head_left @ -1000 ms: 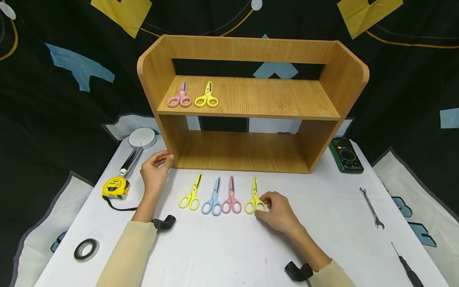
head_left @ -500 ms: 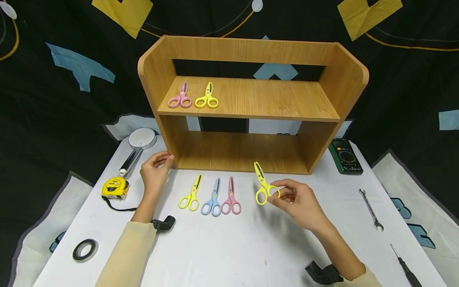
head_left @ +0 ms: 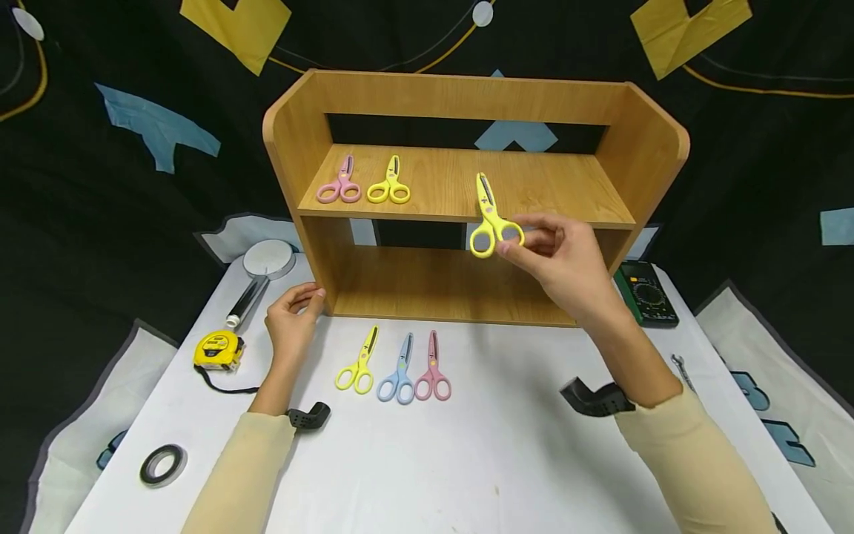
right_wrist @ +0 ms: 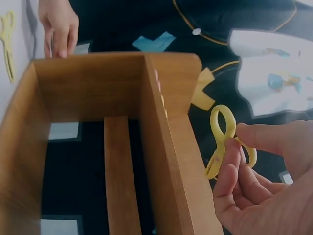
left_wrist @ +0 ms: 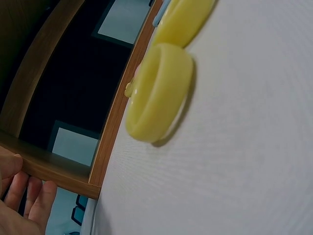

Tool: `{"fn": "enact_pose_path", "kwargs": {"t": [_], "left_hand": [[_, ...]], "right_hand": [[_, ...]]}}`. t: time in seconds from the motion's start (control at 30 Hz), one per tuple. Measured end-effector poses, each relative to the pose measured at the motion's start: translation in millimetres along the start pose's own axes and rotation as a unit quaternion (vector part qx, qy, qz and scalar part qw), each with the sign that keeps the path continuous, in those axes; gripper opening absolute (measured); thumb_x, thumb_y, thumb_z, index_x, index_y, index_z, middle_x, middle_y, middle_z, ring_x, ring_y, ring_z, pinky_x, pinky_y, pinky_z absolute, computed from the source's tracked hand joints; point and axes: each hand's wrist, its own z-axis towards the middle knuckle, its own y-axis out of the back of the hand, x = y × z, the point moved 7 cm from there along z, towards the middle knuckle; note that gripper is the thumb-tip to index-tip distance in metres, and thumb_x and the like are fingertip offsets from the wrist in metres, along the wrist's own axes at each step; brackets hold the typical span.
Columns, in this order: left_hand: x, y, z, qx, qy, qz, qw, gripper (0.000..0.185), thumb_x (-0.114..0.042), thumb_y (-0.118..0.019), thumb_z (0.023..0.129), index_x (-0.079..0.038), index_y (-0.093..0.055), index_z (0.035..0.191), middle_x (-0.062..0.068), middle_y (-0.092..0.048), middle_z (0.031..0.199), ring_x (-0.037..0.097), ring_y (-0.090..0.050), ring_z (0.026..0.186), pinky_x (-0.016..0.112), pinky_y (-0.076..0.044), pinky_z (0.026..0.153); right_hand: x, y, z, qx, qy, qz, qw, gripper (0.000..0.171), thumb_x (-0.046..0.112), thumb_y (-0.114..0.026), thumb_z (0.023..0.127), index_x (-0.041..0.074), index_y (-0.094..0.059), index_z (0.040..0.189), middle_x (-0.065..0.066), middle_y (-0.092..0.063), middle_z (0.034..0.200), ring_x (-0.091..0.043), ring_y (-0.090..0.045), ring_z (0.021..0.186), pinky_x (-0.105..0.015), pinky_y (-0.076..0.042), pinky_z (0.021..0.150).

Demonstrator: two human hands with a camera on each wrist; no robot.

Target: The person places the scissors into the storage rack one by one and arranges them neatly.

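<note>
Right hand [head_left: 567, 256] pinching small yellow plastic scissors [head_left: 490, 219] by one handle loop, blades pointing up and away, held level with the front edge of the wooden two-tier shelf's [head_left: 467, 182] upper board. Left hand [head_left: 293, 311], fingers loosely curled, touching shelf's lower left corner on white table [head_left: 467, 460].

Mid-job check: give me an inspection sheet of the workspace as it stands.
Surface: white table, covered with a cloth.
Job's things: yellow scissors held in front of the wooden shelf; pink pair and yellow pair on its upper board; three pairs in a row on the table.
Clutter: tape measure, tape roll, multimeter, wrench partly hidden.
Grippers: right hand pinches the scissors' handle; left hand touches the shelf's corner.
Cables: nothing seen.
Surroundings: dark patterned backdrop.
</note>
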Motion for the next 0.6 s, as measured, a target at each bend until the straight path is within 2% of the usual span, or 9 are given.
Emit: {"fn": "enact_pose_path", "kwargs": {"t": [0.07,0.17,0.3,0.5,0.6], "left_hand": [[3.2,-0.7,0.7,0.000,0.003,-0.002,1.0000,0.024,-0.012,-0.077,0.093,0.000,-0.076,0.114,0.023,-0.075,0.107,0.009,-0.071,0.086,0.006,-0.054,0.065],[17.9,-1.0,5.4,-0.007,0.009,-0.001,0.9999,0.025,-0.019,-0.079,0.093,-0.007,-0.077,0.114,0.018,-0.076,0.107,0.006,-0.070,0.087,0.007,-0.055,0.066],[19.3,-1.3,5.4,-0.003,0.010,0.001,0.9999,0.026,-0.023,-0.080,0.092,-0.009,-0.078,0.114,0.015,-0.076,0.107,0.005,-0.070,0.088,0.007,-0.056,0.067],[19.3,-0.6,6.4,-0.005,0.009,-0.002,0.9999,0.024,-0.022,-0.079,0.092,-0.009,-0.078,0.113,0.016,-0.076,0.106,0.007,-0.070,0.088,0.007,-0.056,0.066],[20.9,-0.6,5.9,-0.005,0.013,0.003,0.9999,0.024,-0.023,-0.079,0.093,-0.010,-0.078,0.112,0.015,-0.076,0.105,0.008,-0.071,0.089,0.008,-0.055,0.066]], "right_hand": [[6,-4,20,-0.004,-0.006,-0.008,1.000,0.044,0.025,-0.078,0.094,0.011,-0.067,0.134,-0.008,-0.074,0.101,-0.017,-0.059,0.086,-0.018,-0.050,0.067],[10,-15,50,0.000,-0.020,-0.012,1.000,0.044,0.024,-0.077,0.094,0.010,-0.066,0.135,-0.007,-0.073,0.100,-0.016,-0.059,0.084,-0.019,-0.047,0.065],[14,-30,81,0.010,-0.039,-0.020,0.999,0.045,0.024,-0.077,0.095,0.008,-0.065,0.135,-0.005,-0.070,0.095,-0.014,-0.056,0.080,-0.020,-0.044,0.061],[13,-51,110,0.017,-0.075,-0.038,0.996,0.046,0.027,-0.075,0.096,0.009,-0.064,0.137,-0.002,-0.062,0.094,-0.011,-0.056,0.082,-0.017,-0.048,0.063],[13,-57,119,0.013,-0.080,-0.055,0.995,0.045,0.029,-0.075,0.096,0.011,-0.065,0.136,-0.003,-0.060,0.096,-0.012,-0.052,0.082,-0.019,-0.043,0.061]]}}
